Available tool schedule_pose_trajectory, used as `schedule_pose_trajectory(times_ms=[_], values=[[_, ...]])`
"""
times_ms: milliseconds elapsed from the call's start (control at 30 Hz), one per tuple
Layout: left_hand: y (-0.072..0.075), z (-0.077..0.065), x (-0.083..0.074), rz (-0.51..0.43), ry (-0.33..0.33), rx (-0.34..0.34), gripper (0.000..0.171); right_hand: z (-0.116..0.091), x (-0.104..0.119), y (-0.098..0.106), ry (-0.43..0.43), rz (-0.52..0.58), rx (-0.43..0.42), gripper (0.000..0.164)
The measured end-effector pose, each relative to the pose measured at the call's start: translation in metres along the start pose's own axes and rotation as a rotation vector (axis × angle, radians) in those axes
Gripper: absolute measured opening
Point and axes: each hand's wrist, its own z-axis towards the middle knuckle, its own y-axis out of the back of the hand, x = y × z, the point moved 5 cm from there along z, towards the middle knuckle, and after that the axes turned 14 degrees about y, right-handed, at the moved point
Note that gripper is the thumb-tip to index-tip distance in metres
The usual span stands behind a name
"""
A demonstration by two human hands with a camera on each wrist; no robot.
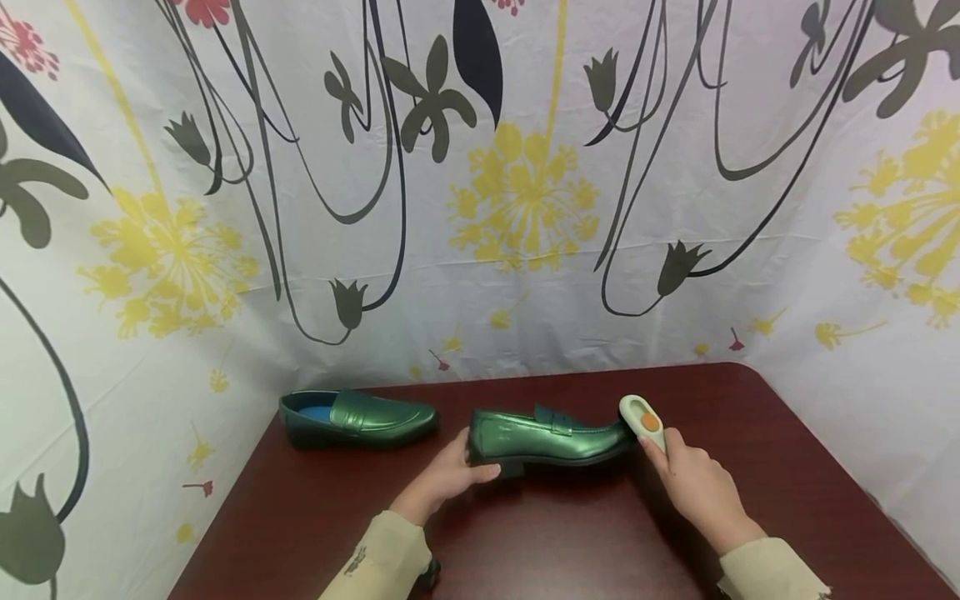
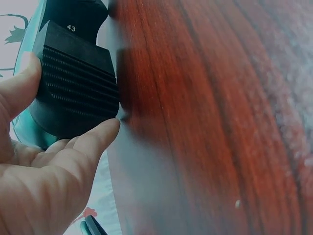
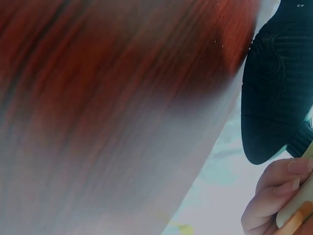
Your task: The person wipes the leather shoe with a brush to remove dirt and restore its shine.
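Observation:
A shiny green loafer (image 1: 525, 437) is raised over the table, toe to the right. My left hand (image 1: 450, 475) grips it by the heel end. In the left wrist view the ridged black heel (image 2: 78, 83) sits between thumb and fingers, with "43" marked on the sole. My right hand (image 1: 697, 479) holds a small pale green brush (image 1: 636, 410) with an orange button, its head at the loafer's toe. The right wrist view shows dark bristles (image 3: 299, 142) beside the toe of the black sole (image 3: 266, 98); much of the brush is out of frame there.
A second green loafer (image 1: 382, 421) with a blue insole lies at the table's back left, toe to the right. The dark red wooden table (image 1: 570, 533) ends at a flower-patterned cloth (image 1: 480, 325) behind. A small dark object (image 1: 429, 573) shows beside my left sleeve.

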Motion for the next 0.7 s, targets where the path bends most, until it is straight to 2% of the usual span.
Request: schedule_pose_trajectory(times_ms=[367, 700], values=[[-0.001, 0.003, 0.003, -0.007, -0.006, 0.003, 0.093, 0.003, -0.018, 0.000, -0.048, 0.038, 0.097, 0.068], [-0.001, 0.003, 0.005, -0.016, 0.004, 0.006, 0.096, 0.006, -0.024, 0.000, -0.076, 0.049, 0.120, 0.074]])
